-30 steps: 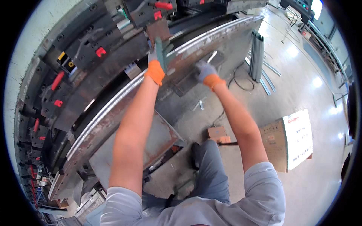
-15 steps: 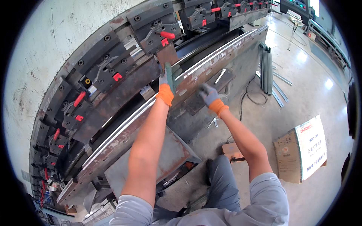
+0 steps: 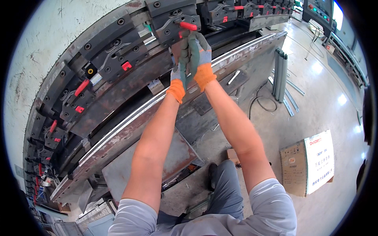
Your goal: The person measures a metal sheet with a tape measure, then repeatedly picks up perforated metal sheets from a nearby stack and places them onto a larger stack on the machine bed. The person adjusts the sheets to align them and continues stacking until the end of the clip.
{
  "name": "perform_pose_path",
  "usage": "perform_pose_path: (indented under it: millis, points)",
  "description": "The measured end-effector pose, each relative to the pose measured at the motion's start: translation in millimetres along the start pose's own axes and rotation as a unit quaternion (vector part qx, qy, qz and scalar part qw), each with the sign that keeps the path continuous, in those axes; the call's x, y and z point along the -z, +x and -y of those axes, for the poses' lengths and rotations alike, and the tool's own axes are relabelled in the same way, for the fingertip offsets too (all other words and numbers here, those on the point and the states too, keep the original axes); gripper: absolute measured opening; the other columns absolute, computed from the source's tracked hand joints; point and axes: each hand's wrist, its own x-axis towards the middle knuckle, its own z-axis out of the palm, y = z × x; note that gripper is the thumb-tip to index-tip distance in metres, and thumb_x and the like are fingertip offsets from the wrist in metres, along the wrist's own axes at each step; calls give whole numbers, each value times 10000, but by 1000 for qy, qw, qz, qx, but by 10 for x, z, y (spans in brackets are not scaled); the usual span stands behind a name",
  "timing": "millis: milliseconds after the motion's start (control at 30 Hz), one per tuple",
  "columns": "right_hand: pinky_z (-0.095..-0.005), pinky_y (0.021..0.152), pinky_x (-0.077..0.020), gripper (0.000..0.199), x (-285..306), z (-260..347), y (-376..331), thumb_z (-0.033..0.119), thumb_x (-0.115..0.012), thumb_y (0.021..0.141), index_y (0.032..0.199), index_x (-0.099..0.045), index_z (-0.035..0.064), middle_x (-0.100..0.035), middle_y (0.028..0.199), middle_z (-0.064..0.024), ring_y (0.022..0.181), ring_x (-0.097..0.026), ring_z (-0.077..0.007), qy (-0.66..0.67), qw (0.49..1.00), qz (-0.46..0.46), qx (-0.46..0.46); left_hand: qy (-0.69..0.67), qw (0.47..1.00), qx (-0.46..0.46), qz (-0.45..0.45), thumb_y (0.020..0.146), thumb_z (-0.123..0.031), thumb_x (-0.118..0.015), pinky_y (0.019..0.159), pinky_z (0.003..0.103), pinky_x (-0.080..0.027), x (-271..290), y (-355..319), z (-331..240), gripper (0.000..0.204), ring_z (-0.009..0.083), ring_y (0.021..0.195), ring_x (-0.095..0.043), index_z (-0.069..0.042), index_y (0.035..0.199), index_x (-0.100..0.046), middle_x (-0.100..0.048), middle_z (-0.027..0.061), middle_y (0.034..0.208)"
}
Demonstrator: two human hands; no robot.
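In front of me is a press brake, with a row of black clamps along its upper beam. A brown steel punch segment point(image 3: 175, 50) hangs under one black clamp point(image 3: 173, 25), which has a red lever point(image 3: 188, 26). My left hand point(image 3: 182, 69), in a grey-green glove with an orange cuff, is closed at the segment's lower end, its fingers pointing up. My right hand point(image 3: 199, 55), gloved alike, is beside it with fingers curled just below the red lever. The two gloves overlap, so what the right fingers grip is hidden.
The lower die rail point(image 3: 130, 118) runs diagonally below the hands. A small white-silver strip point(image 3: 233, 77) lies on a dark ledge. Grey metal profiles point(image 3: 280, 74) stand bundled at the right, near a black cable point(image 3: 263, 106). A cardboard box point(image 3: 293, 171) is on the floor.
My right hand has moved up and left from the front of the bed to beside my left hand. The left fingers have closed in. The view has shifted slightly.
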Motion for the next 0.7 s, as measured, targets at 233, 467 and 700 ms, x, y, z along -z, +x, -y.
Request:
perform_pose_path:
  millis: [233,467,700]
  points:
    - [-230,415,-323,242,-172,-250,85,311,-599,1034,1045,-634,72,-544,666,18,485,-453,-66,75,996,-36,29,-198,977,81,2,994,-409,-647,727,370,-582,79,9,42,340,208,985,-669,-162,1225,-611,-674,18,1108]
    - [-241,415,-304,177,-493,-389,4,240,-603,1020,1057,-614,68,-546,650,-2,467,-428,-78,86,989,-106,53,-280,954,104,13,994,-384,-659,698,350,-584,-213,-366,-545,301,192,938,-673,-155,1187,-627,-679,9,1056]
    - [-239,514,-370,193,-174,-476,182,238,-584,1032,1071,-641,58,-558,713,27,583,-464,-59,-155,970,-44,182,-38,984,125,-120,994,-367,-665,687,340,-585,-118,-311,-492,281,183,916,-673,-150,1169,-635,-680,3,1036]
